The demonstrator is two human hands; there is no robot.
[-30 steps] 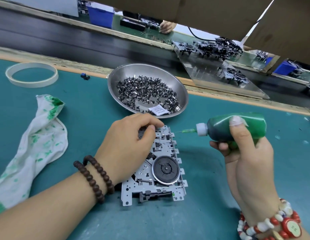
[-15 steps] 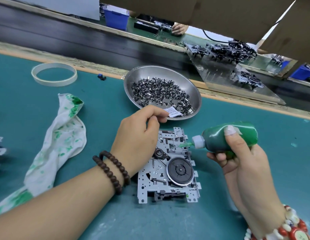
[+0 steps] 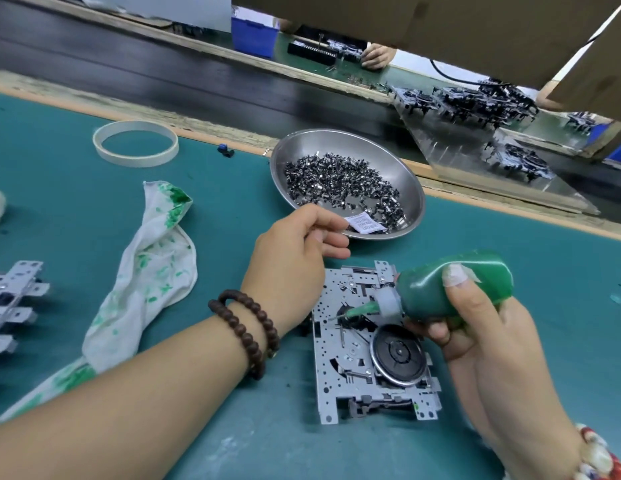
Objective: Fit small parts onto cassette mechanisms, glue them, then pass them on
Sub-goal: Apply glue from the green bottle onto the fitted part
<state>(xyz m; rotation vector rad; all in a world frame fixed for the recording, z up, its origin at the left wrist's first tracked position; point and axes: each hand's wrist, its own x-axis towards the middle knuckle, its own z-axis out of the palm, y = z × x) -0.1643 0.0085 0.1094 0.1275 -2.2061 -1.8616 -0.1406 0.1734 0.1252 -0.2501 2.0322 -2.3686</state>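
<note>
One grey metal cassette mechanism (image 3: 368,355) lies in front, another (image 3: 11,306) at the left edge. One round steel bowl (image 3: 340,142) holds too many small dark metal parts (image 3: 337,185) to count. One green glue bottle (image 3: 451,285), one green-stained white rag (image 3: 146,271), one white tape ring (image 3: 136,143).

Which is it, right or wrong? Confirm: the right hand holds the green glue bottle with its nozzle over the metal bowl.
Wrong in one respect. The head view shows the right hand holding the green glue bottle with its nozzle over the cassette mechanism, not the metal bowl.
</note>
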